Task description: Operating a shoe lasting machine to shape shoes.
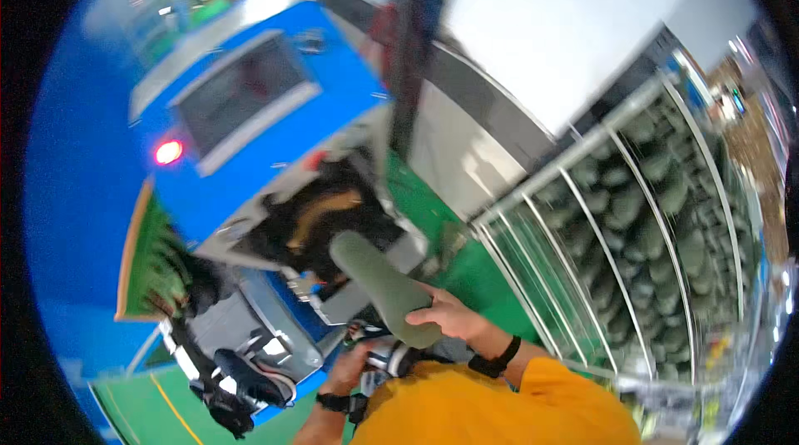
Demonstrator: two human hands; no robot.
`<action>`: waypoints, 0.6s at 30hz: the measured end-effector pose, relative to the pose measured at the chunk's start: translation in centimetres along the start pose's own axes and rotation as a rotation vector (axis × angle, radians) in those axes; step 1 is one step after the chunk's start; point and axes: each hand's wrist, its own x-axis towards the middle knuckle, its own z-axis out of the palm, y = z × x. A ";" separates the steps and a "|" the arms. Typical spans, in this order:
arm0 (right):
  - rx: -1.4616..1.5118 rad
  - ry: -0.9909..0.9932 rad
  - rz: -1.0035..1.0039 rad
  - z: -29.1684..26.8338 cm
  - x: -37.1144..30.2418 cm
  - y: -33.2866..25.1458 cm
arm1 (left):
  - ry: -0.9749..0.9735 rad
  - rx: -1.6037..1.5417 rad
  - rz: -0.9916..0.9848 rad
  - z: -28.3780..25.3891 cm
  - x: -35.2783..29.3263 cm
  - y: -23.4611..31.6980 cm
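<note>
- Blue machine (341,71), upper left
- Right hand (454,318) pinching a green insole (379,283), centre; left hand (343,372) by a shoe (388,356), can't tell its grip
- Insole-handling step imo, next calls for careful aim

The insole (376,285) is plain olive green. The machine (343,79) is bright blue, its screen (241,83) dark grey, its lamp (169,152) glowing red. The shirt (499,407) is solid yellow-orange. The floor (125,420) is green with a yellow line (176,408).
</note>
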 end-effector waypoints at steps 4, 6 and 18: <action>-0.621 0.018 -0.182 -13.2 -7.1 2.5 | 0.196 0.001 0.037 3.9 -1.6 3.9; -0.485 0.323 0.175 -17.0 -11.2 3.6 | 0.261 0.164 -0.021 5.0 -0.9 4.3; -0.454 1.659 0.355 -55.3 -1.7 11.5 | 0.152 0.275 -0.269 12.1 0.6 0.1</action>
